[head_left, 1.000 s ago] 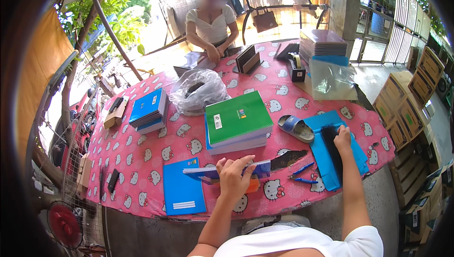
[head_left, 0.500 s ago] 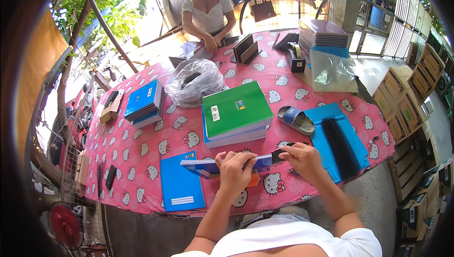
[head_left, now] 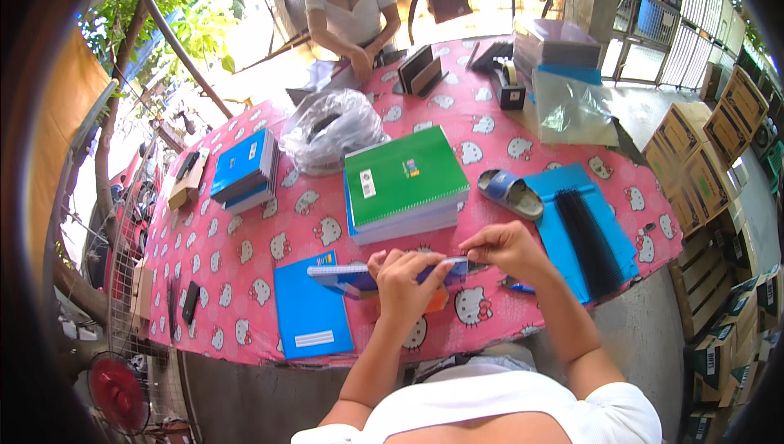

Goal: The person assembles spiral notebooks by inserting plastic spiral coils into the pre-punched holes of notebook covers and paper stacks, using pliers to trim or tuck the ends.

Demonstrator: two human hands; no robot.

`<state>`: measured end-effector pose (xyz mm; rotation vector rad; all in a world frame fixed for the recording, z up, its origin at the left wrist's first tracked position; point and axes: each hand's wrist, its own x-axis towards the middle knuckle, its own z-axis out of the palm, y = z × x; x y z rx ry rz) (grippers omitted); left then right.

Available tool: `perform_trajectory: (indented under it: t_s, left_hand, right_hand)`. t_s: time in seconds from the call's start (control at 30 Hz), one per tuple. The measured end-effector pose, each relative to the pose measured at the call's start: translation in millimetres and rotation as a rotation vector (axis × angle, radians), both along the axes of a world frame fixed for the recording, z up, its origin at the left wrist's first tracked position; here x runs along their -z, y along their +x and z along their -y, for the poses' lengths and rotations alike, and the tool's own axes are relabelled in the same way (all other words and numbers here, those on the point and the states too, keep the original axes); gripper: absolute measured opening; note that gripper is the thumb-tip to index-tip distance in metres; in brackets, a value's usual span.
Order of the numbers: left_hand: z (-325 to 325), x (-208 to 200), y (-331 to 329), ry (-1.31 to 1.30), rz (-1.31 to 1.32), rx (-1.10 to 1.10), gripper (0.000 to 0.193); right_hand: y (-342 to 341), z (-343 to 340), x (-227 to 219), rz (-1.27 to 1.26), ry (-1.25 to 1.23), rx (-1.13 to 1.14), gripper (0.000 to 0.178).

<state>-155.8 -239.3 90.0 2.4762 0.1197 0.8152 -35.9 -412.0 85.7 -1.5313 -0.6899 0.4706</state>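
My left hand (head_left: 406,287) is closed on a blue-covered notebook (head_left: 341,281), holding it on edge above the table. At the notebook's right end my right hand (head_left: 510,252) is pinched; what lies between its fingertips is too small to make out. An orange object (head_left: 438,300) shows partly under my left hand. Flat on the table at left lies a blue notebook (head_left: 304,305). Behind my hands stands a stack of notebooks with a green cover (head_left: 406,176) on top. Right of my right hand, black spiral binding coils (head_left: 590,248) rest on blue covers (head_left: 549,192).
A blue slipper (head_left: 510,193) sits beside the green stack. Farther back are a clear plastic bag (head_left: 335,133), a tape dispenser (head_left: 510,89) and piled covers (head_left: 559,44). Blue notebooks (head_left: 243,168) are stacked at left. Across the table sits another person (head_left: 351,15).
My right hand has moved slightly left and up, closer to the notebook's end. The dark piece seen by its fingers earlier no longer shows clearly. My left hand keeps hold of the notebook.
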Motion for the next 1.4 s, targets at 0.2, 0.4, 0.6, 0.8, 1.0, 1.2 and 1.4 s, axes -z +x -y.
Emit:
perform_trajectory:
  t_s: [0.2,0.4,0.6,0.8,1.0,1.2,1.4]
  left_hand:
    - [4.3,4.0,4.3,-0.029,-0.001,-0.006,0.018]
    - [13.3,4.5,-3.3,0.07,-0.007,-0.127,0.018]
    - [16.0,18.3,2.1,0.113,0.15,-0.043,0.017]
    - [24.3,16.9,-3.1,0.122,0.137,-0.065,0.019]
    - [28.9,21.6,-10.5,0.106,0.098,-0.061,0.023]
    - [31.5,15.3,-7.1,0.213,0.077,-0.088,0.039]
    - [26.0,17.6,-2.7,0.231,0.038,-0.037,0.039]
  right_hand:
    - [9.3,2.9,-5.5,-0.136,-0.008,-0.084,0.018]
    - [10.8,6.7,-8.0,-0.021,-0.014,-0.171,0.016]
    - [7.0,3.0,-14.0,0.088,-0.155,-0.084,0.017]
    - [13.3,6.4,-13.2,0.104,-0.235,-0.173,0.016]
    - [16.7,12.5,-6.5,0.02,-0.204,-0.199,0.029]
    - [-8.3,39.3,16.7,-0.147,-0.182,-0.425,0.093]
    - [-38.7,22.2,23.0,-0.339,-0.048,-0.351,0.104]
